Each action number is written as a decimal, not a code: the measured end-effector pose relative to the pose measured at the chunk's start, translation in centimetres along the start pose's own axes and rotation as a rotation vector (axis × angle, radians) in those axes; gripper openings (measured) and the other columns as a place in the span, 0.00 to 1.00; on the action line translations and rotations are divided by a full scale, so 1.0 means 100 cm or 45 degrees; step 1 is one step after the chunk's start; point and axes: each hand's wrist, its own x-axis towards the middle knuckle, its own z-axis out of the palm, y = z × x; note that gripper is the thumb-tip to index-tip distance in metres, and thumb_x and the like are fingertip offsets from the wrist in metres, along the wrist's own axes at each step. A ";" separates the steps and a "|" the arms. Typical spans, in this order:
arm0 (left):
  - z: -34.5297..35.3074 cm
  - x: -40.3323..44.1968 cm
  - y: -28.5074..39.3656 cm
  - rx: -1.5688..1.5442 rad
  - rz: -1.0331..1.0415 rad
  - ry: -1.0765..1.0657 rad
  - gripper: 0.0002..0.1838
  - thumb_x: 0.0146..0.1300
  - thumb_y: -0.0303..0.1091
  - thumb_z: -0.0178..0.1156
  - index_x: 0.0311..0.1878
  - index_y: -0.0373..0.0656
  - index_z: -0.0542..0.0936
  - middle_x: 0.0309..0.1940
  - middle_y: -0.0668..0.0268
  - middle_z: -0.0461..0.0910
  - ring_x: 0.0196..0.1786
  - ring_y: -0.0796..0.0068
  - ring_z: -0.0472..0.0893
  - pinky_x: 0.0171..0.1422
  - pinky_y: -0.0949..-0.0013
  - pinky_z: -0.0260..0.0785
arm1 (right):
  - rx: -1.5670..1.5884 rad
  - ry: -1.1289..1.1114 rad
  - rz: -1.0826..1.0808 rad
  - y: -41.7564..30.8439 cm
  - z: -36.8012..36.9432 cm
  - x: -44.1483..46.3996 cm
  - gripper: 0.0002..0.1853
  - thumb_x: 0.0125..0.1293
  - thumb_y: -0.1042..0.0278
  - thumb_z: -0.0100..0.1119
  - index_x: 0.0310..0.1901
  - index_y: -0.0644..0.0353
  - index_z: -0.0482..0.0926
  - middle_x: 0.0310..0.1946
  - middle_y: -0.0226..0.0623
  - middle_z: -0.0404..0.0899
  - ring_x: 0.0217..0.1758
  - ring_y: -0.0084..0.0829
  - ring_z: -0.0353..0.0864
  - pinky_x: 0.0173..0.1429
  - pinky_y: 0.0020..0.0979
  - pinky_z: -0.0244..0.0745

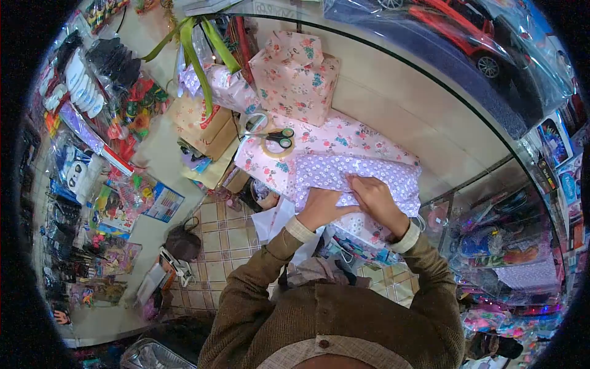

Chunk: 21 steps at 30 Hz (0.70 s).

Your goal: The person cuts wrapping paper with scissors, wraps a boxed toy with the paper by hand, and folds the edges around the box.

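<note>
Lilac wrapping paper (393, 175) with small white flowers lies on the counter in front of me, its near edge folded up. My left hand (322, 206) grips the near left part of this paper, thumb stretched to the right and the other fingers partly hidden. Close beside it, my right hand (375, 198) presses and grips the fold, fingertips pointing away to the left. Under the lilac paper spreads a pink floral sheet (344, 132). Scissors (279, 138) with black and green handles rest on a tape roll (270, 147) beyond my left hand.
A pink floral wrapped box (298, 80) stands at the back, beside another wrapped parcel (230, 86) and green ribbon (215, 46). Brown paper bags (206, 126) are stacked left of the scissors. A curved glass edge (430, 61) bounds the counter; a boxed red toy car (455, 24) sits beyond.
</note>
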 end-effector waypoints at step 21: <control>0.027 -0.038 -0.003 0.344 -0.094 0.626 0.37 0.40 0.56 0.69 0.52 0.44 0.72 0.48 0.59 0.67 0.52 0.61 0.67 0.58 0.47 0.50 | 0.362 0.030 0.083 -0.022 -0.010 -0.006 0.23 0.56 0.67 0.63 0.54 0.63 0.74 0.51 0.48 0.77 0.57 0.45 0.75 0.65 0.42 0.66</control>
